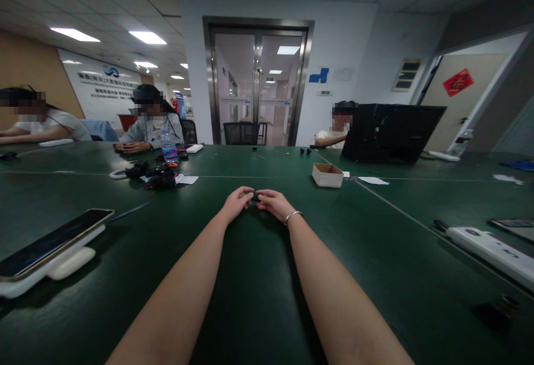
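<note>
The left hand (236, 205) and right hand (276, 203) are holding a small black piece (255, 196) between them over the green table (254, 281), each grip narrow at the fingertips, presumably facing each other to steady something so small. Both forearms (183, 287) are slanting inward, the right one wearing a silver bracelet (293, 215).

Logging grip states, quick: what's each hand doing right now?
Left hand: curled at a small black object; whether it grips cannot be told.
Right hand: closed on that same small black object.
</note>
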Demonstrator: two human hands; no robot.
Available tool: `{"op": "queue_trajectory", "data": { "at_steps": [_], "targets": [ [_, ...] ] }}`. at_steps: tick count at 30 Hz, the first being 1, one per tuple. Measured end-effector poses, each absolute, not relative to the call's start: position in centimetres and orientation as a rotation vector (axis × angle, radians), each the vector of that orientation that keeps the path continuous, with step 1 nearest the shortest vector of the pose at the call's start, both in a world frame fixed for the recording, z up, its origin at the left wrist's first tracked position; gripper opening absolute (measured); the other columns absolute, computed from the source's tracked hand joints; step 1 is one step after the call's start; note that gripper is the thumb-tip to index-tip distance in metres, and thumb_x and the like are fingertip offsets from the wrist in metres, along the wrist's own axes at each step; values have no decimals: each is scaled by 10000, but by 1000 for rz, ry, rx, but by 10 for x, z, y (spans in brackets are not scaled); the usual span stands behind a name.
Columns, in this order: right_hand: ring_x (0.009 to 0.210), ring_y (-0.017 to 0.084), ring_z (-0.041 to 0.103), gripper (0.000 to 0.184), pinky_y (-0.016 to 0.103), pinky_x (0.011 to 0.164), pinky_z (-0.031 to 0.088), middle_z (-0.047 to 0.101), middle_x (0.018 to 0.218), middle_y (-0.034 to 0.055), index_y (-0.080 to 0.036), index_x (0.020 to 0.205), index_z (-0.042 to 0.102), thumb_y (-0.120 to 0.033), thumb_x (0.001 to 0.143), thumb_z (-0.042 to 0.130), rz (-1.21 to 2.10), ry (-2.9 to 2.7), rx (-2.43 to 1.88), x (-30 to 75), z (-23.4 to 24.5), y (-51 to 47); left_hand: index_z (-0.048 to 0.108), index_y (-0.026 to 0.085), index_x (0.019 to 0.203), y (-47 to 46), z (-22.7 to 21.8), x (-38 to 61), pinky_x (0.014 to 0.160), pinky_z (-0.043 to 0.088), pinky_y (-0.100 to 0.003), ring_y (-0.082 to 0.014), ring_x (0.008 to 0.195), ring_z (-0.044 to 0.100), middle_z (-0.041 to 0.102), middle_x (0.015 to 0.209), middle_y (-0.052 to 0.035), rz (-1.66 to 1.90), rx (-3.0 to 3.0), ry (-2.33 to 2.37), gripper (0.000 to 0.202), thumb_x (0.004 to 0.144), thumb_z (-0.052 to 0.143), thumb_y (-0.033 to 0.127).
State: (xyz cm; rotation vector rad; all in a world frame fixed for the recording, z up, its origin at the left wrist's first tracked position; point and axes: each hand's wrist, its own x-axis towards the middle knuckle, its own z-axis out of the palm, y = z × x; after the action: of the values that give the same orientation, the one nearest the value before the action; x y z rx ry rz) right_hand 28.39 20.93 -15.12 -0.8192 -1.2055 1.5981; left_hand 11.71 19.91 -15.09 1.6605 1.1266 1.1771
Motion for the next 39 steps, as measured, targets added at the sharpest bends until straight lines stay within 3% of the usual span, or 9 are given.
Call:
{"op": "queue_trajectory", "data": {
  "at_steps": [12,17,21,35,39],
  "targets": [
    [590,92,629,159,181,569,536,648,748,45,-109,894,624,-35,759,588,1605,-1220,-808,284,-151,209,553,137,1040,202,-155,118,454,341,-192,-82,451,454,525,552,21,1183,1634,1131,331,797,475,347],
    [585,92,625,170,191,574,535,648,762,56,-106,908,625,-28,765,578,1602,-1205,-831,284,-151,209,561,153,1042,204,-156,118,467,351,-190,-77,482,478,547,633,15,1215,1631,1162,306,768,505,279],
    [596,91,621,167,200,585,536,646,786,62,-107,902,632,-43,749,611,1589,-1215,-827,284,-152,210,577,134,987,204,-156,118,460,346,-193,-75,448,440,493,560,30,1217,1622,1135,284,803,448,307],
    [582,87,622,166,189,572,532,646,777,56,-106,903,627,-33,761,583,1598,-1213,-812,284,-152,210,560,147,1037,202,-153,118,481,357,-188,-76,480,474,550,616,15,1169,1630,1151,309,748,467,199],
    [574,87,619,162,185,564,530,645,755,52,-106,897,626,-31,760,584,1598,-1209,-811,284,-151,209,570,135,1012,203,-154,118,469,351,-194,-83,460,464,532,565,15,1150,1610,1126,294,783,427,249]
  ]
}}
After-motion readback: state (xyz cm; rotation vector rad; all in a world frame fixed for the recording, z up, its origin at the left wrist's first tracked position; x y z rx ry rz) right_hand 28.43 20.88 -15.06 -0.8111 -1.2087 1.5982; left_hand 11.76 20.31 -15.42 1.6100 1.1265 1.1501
